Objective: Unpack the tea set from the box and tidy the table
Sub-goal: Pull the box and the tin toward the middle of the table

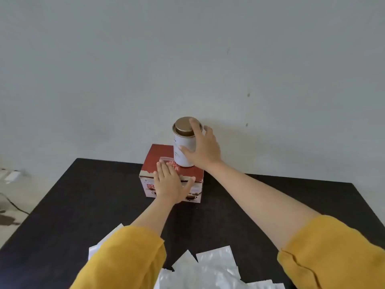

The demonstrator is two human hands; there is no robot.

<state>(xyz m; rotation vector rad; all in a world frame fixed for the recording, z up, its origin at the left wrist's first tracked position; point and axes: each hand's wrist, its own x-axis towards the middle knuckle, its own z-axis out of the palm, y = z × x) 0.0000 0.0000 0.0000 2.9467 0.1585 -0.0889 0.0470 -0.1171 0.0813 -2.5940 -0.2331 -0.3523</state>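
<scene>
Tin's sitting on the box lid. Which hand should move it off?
Right. The right hand already wraps the white tin standing on the red box. The left hand lies flat on the box's front edge, steadying it.

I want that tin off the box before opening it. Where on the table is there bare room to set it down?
Bare dark table lies right of the box, beyond the right forearm, and also left of the box toward the table's left edge. The near edge is crowded with white packets. The right hand grips the tin.
</scene>
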